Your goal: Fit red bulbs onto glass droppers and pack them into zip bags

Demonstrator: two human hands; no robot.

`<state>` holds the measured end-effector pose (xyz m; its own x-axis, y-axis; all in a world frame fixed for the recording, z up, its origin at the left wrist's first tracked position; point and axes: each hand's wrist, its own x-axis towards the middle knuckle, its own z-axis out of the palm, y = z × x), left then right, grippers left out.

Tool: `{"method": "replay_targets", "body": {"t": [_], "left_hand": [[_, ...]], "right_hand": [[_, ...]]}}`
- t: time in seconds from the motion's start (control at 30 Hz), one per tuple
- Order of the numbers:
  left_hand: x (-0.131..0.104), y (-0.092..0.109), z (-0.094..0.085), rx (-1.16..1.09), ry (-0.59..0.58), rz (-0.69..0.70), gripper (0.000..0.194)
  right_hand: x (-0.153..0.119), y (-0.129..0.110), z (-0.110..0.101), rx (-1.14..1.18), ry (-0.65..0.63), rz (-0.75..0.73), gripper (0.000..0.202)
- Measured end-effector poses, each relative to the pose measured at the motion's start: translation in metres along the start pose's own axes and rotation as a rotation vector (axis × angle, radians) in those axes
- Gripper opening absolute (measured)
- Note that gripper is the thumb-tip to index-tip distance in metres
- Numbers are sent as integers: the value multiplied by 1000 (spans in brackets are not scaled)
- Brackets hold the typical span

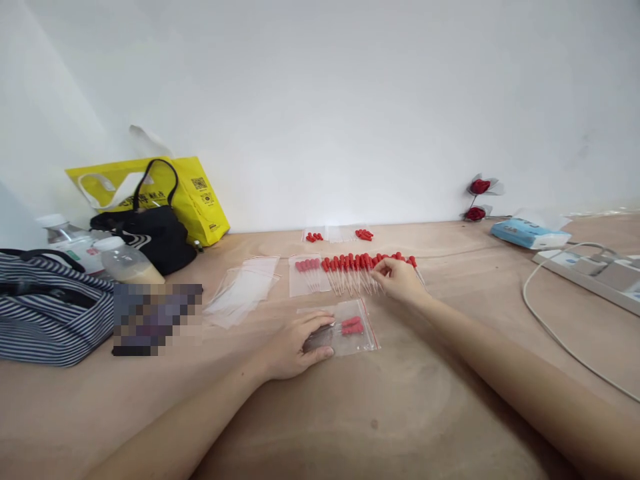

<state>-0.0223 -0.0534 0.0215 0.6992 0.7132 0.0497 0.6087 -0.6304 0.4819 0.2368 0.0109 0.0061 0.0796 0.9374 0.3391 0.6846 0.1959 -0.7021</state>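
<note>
My left hand lies over the left end of a clear zip bag, holding it on the table with thumb and fingers at its two sides. A few red-tipped sticks show inside that bag. Farther back, my right hand is pinched at the right part of a row of red-tipped sticks, closed on one stick; the fingers partly hide it. The row lies side by side with red ends pointing away. At its left, a filled clear bag holds several more such sticks.
Flat clear bags are piled left of the row. Small red pieces lie on bags by the wall. A striped bag, bottle and yellow bag stand left. Tissues, a power strip and cable lie right.
</note>
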Motion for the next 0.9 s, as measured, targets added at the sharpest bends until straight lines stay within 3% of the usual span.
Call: {"method": "replay_targets", "body": {"t": [0.1, 0.2, 0.33, 0.47, 0.6, 0.7, 0.77, 0.9], "left_hand": [[-1, -1, -1, -6, -7, 8, 44], [-1, 0, -1, -13, -9, 3, 45], [-1, 0, -2, -37, -1, -2, 46], [-3, -1, -5, -65, -14, -4, 41], [-6, -5, -9, -40, 3, -3, 40], [-7, -9, -10, -17, -4, 13, 43], [-6, -9, -9, -11, -9, 17, 43], [-5, -7, -8, 3, 2, 16, 43]], "right_hand": [[31, 1, 7, -230, 100, 66, 26], [48, -2, 18, -334, 115, 128, 35], [57, -3, 27, -197, 134, 187, 22], [58, -2, 18, -31, 139, 200, 19], [41, 2, -6, 156, 164, 189, 29], [11, 6, -18, 521, 226, 221, 34], [-12, 9, -20, 696, 229, 262, 38], [-43, 13, -13, 814, 234, 328, 39]]}}
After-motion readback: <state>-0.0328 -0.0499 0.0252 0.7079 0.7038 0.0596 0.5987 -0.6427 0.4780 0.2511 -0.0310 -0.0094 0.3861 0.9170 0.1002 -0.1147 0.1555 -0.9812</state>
